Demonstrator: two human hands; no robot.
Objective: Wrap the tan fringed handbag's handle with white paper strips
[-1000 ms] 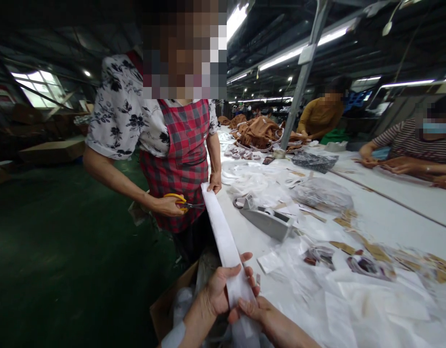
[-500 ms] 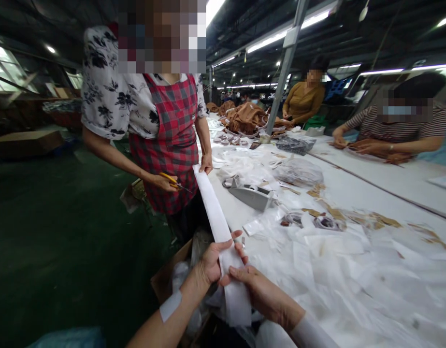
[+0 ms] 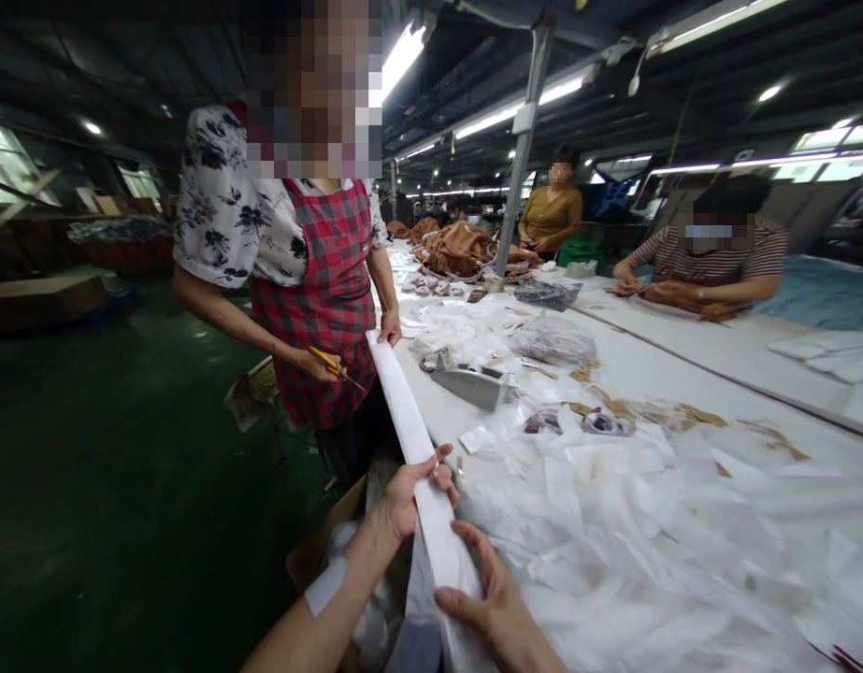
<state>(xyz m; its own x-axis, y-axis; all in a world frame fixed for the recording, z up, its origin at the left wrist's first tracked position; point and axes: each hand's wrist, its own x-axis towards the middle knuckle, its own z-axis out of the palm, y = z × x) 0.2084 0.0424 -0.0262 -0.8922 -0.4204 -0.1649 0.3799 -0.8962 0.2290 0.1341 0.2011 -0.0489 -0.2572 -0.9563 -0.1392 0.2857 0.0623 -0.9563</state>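
A long, flat white strip [image 3: 401, 404] runs from a co-worker's hand [image 3: 389, 327] down toward me along the table's edge. My left hand [image 3: 409, 491] is closed around it partway down, thumb across the top and fingertips showing on the far side. Lower down, my right hand [image 3: 491, 598] has its thumb and fingers spread over the strip's right edge; the thumb appears to touch it. Thin, see-through white material hangs below the strip near my lap. The co-worker's other hand [image 3: 319, 365] holds yellow-handled scissors [image 3: 327, 358] beside the strip.
Loose white sheets [image 3: 613, 505] cover the near table. A grey tape dispenser [image 3: 466, 381] stands near the edge, with brown scraps [image 3: 697, 414] further right. Brown fabric [image 3: 459, 250] is heaped by a metal post [image 3: 519, 168]. Two more people sit or stand across the table.
My right hand has spread its fingers and shifted down and right along the strip. My left hand keeps its hold. The view has turned slightly right and up.
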